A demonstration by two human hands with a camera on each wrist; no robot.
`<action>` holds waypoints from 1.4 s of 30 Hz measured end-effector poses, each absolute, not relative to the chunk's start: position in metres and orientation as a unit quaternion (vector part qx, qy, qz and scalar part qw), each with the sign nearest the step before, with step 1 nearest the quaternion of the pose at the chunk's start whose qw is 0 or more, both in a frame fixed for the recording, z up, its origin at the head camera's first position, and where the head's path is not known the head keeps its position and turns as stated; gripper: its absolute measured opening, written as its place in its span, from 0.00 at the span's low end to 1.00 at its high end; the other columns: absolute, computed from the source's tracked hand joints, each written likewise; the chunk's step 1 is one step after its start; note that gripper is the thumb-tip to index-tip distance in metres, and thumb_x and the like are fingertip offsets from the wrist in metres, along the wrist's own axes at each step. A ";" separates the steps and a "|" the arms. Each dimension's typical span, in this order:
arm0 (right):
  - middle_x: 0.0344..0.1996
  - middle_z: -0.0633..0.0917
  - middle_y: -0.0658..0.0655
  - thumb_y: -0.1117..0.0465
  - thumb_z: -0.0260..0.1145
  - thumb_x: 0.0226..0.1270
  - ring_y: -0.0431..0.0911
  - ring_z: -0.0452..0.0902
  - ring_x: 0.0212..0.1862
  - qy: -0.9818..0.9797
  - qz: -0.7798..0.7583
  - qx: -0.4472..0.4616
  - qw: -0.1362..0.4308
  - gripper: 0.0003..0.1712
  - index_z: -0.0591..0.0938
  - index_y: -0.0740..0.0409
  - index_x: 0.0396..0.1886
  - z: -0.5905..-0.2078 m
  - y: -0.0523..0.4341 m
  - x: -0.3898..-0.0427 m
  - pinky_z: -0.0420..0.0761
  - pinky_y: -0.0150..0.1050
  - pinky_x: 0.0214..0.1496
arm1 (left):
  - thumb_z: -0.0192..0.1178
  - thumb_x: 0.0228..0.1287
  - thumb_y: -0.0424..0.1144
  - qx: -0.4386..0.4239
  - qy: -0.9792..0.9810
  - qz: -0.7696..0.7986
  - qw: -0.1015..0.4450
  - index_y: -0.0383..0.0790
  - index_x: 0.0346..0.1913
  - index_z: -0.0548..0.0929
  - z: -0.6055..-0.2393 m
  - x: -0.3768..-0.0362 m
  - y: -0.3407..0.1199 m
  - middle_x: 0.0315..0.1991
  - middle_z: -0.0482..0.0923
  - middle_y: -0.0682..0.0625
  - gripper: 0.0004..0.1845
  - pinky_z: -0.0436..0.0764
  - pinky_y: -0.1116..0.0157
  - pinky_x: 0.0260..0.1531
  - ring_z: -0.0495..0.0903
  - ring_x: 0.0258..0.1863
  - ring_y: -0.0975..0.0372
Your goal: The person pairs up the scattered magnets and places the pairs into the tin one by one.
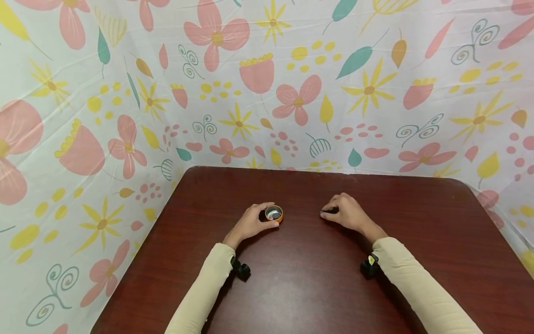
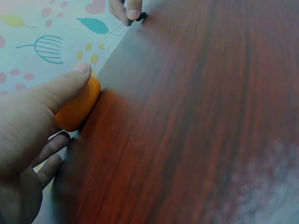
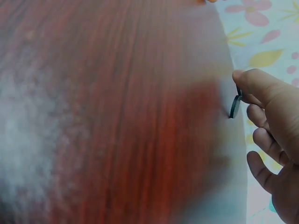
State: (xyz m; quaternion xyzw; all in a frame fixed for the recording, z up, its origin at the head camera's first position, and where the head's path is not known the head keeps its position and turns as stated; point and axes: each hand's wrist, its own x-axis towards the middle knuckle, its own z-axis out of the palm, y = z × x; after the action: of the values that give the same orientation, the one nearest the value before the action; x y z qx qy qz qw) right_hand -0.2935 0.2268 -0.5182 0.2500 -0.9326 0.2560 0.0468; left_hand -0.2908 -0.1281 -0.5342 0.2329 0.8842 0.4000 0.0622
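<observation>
My left hand holds a small round orange tin between thumb and fingers, on the left of the table's middle. The tin's top is uncovered and its inside looks silvery, with something dark at the bottom too small to make out. In the left wrist view, the thumb lies along the orange wall. Across from it, my right hand pinches a small dark disc between thumb and forefinger, close to the tabletop. A second thin dark piece seems to sit against the disc at the fingertips, partly hidden.
Both hands are over a dark reddish-brown wooden table with rounded far corners. A white cloth printed with flowers and leaves hangs behind and to the left. Dark wrist cameras are strapped at both sleeves.
</observation>
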 end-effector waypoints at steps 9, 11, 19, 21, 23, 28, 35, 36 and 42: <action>0.39 0.88 0.48 0.52 0.77 0.64 0.49 0.76 0.47 -0.933 0.255 0.249 0.052 0.09 0.93 0.48 0.41 -0.516 0.232 -0.293 0.77 0.51 0.48 | 0.75 0.58 0.57 0.241 0.880 0.407 0.046 0.48 0.72 0.76 -0.538 -0.293 -0.130 0.66 0.78 0.52 0.40 0.76 0.51 0.59 0.75 0.60 0.55; 0.38 0.88 0.48 0.52 0.77 0.64 0.49 0.76 0.47 -0.932 0.255 0.251 0.053 0.09 0.93 0.48 0.41 -0.516 0.233 -0.294 0.78 0.51 0.47 | 0.74 0.58 0.57 0.245 0.879 0.408 0.043 0.47 0.72 0.76 -0.538 -0.294 -0.131 0.66 0.78 0.51 0.40 0.76 0.51 0.60 0.75 0.60 0.55; 0.37 0.88 0.47 0.53 0.78 0.62 0.47 0.76 0.44 -0.928 0.259 0.261 0.063 0.07 0.94 0.48 0.39 -0.511 0.234 -0.295 0.76 0.47 0.44 | 0.74 0.58 0.57 0.246 0.876 0.412 0.045 0.48 0.73 0.75 -0.539 -0.294 -0.131 0.66 0.78 0.52 0.41 0.76 0.51 0.60 0.75 0.60 0.55; 0.37 0.88 0.47 0.54 0.78 0.62 0.47 0.76 0.44 -0.927 0.257 0.265 0.066 0.07 0.94 0.48 0.39 -0.509 0.234 -0.295 0.76 0.47 0.44 | 0.74 0.59 0.58 0.243 0.877 0.413 0.048 0.48 0.73 0.75 -0.540 -0.294 -0.131 0.65 0.78 0.52 0.41 0.76 0.52 0.59 0.74 0.60 0.55; 0.37 0.88 0.47 0.54 0.78 0.62 0.47 0.76 0.44 -0.927 0.253 0.267 0.068 0.07 0.94 0.49 0.38 -0.506 0.234 -0.295 0.76 0.47 0.44 | 0.74 0.59 0.58 0.240 0.877 0.412 0.049 0.49 0.73 0.75 -0.540 -0.295 -0.131 0.65 0.78 0.53 0.41 0.77 0.52 0.58 0.74 0.60 0.56; 0.37 0.88 0.47 0.53 0.78 0.62 0.47 0.75 0.44 -0.930 0.245 0.267 0.066 0.08 0.94 0.49 0.38 -0.500 0.233 -0.297 0.74 0.46 0.44 | 0.73 0.60 0.58 0.234 0.878 0.415 0.052 0.50 0.73 0.75 -0.541 -0.295 -0.130 0.64 0.79 0.54 0.40 0.77 0.53 0.56 0.74 0.59 0.57; 0.36 0.88 0.45 0.54 0.78 0.62 0.45 0.74 0.42 -0.922 0.244 0.294 0.068 0.07 0.94 0.49 0.38 -0.485 0.222 -0.303 0.73 0.44 0.42 | 0.74 0.59 0.58 0.235 0.873 0.424 0.047 0.50 0.73 0.75 -0.542 -0.294 -0.131 0.64 0.78 0.54 0.40 0.76 0.51 0.58 0.74 0.60 0.56; 0.36 0.87 0.45 0.54 0.78 0.62 0.45 0.74 0.42 -0.920 0.243 0.298 0.069 0.07 0.94 0.49 0.38 -0.483 0.220 -0.304 0.73 0.44 0.43 | 0.74 0.59 0.58 0.236 0.873 0.425 0.046 0.49 0.73 0.75 -0.543 -0.294 -0.131 0.64 0.78 0.54 0.40 0.76 0.51 0.59 0.74 0.60 0.56; 0.35 0.87 0.46 0.55 0.79 0.61 0.45 0.75 0.41 -0.914 0.248 0.314 0.062 0.07 0.94 0.50 0.37 -0.468 0.202 -0.309 0.74 0.44 0.44 | 0.73 0.59 0.58 0.239 0.871 0.426 0.051 0.50 0.73 0.74 -0.544 -0.293 -0.132 0.66 0.77 0.54 0.40 0.75 0.50 0.60 0.74 0.61 0.56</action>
State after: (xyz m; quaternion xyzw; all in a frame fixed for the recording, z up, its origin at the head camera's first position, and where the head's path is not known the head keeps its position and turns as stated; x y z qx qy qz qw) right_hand -0.3086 0.2023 -0.4676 0.3139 -0.9144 0.2479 0.0622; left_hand -0.2934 -0.1316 -0.5439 0.2387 0.8712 0.4260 0.0513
